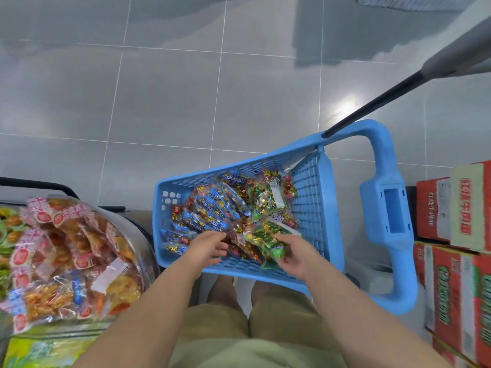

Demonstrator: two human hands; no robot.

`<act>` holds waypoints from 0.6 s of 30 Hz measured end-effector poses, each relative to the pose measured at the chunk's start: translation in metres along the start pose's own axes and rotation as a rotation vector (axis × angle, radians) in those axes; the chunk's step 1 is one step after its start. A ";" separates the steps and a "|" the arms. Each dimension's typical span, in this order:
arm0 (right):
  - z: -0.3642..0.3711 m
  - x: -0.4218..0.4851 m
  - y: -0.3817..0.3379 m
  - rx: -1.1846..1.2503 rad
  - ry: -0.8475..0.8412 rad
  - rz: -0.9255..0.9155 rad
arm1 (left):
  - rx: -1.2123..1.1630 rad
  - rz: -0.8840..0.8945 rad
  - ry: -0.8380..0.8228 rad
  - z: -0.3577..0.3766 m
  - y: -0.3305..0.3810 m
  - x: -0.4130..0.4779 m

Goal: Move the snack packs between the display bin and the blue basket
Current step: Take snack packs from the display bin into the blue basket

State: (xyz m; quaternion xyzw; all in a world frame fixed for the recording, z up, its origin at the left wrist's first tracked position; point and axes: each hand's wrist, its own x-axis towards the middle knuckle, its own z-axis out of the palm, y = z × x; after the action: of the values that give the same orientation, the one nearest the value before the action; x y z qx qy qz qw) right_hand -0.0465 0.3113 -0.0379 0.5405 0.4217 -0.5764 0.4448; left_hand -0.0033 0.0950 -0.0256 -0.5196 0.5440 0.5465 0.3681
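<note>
Head view: both hands are held over the near end of a blue plastic lattice basket (233, 268), which stands on a grey tiled floor (159, 102) straight ahead of the person. A green clear-wrapped snack pack (271, 245) is pinched in the right hand (296, 257), with the thumb on top and the fingers curled beneath it; the pack is lifted slightly above the rest. The left hand (210, 245) is lowered beside it with fingers loosely bent, the fingertips at a red pack (232, 239); whether that pack is gripped cannot be told. A heap of blue, red and green snack packs (212, 208) is spread through the basket just beyond both hands. The basket's thick blue handle (385, 208) is seen to the right of the right hand. A clear-walled display bin (144, 245) is set to the left of the left hand, apart from it, and is filled with orange and red snack packs (66, 248). Red printed cardboard boxes (451, 274) are stacked far to the right of the right hand. A black rod (372, 104) reaches over the basket's far corner.
</note>
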 end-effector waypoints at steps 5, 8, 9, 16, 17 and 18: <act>0.012 -0.015 0.010 -0.470 -0.290 0.057 | -0.047 -0.037 -0.309 0.000 0.006 -0.009; 0.034 -0.014 0.013 -0.622 -0.390 0.002 | -0.105 0.026 -0.329 -0.008 0.000 -0.004; 0.039 -0.010 0.013 -0.652 -0.398 -0.029 | -0.129 0.048 -0.292 -0.012 -0.002 -0.001; 0.039 0.043 -0.039 -0.370 0.196 -0.318 | -0.339 0.109 -0.066 -0.051 -0.017 0.022; 0.040 0.049 -0.045 -0.288 0.163 -0.294 | -0.354 0.106 -0.054 -0.055 -0.018 0.023; 0.041 0.056 -0.049 -0.193 0.108 -0.253 | -0.370 0.100 -0.047 -0.058 -0.020 0.024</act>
State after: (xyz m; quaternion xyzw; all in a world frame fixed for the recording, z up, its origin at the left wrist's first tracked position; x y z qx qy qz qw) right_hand -0.1051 0.2803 -0.0907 0.4680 0.5630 -0.5547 0.3955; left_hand 0.0214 0.0373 -0.0457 -0.5377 0.4507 0.6668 0.2514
